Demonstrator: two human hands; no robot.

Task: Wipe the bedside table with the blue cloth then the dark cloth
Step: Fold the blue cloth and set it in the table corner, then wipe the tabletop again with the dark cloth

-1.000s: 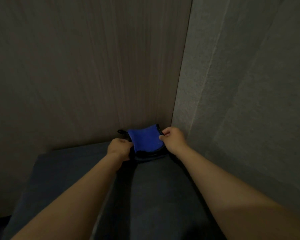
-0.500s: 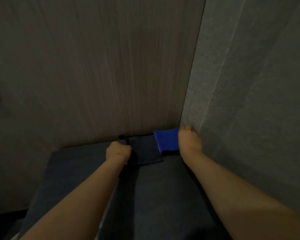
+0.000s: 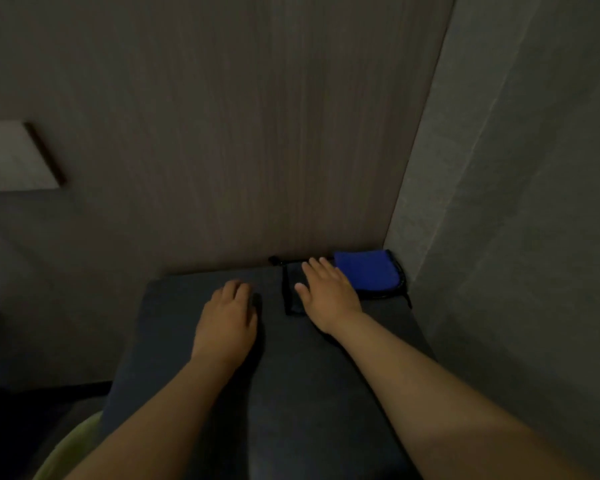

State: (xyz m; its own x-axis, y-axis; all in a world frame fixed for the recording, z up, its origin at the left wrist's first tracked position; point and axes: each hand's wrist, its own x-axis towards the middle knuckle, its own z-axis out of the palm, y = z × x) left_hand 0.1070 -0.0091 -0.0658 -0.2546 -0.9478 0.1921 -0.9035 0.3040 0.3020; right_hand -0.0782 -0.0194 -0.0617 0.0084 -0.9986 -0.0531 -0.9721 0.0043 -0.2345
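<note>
Dim corner, dark bedside table [image 3: 326,393] against wood-grain wall [image 3: 257,133]. Blue cloth [image 3: 366,274] folded in far right corner, dark cloth [image 3: 291,289] beside it. Right hand [image 3: 329,294] flat, released, on dark cloth; left hand [image 3: 227,322] open on table.

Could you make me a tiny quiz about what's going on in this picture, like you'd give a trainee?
1. True or false: the blue cloth lies in the far right corner of the bedside table.
2. Which hand lies flat on the dark cloth?
   A. left hand
   B. right hand
3. Fill in: the left hand rests on the bare ____.

Key: 1 true; 2 B; 3 table.
</note>
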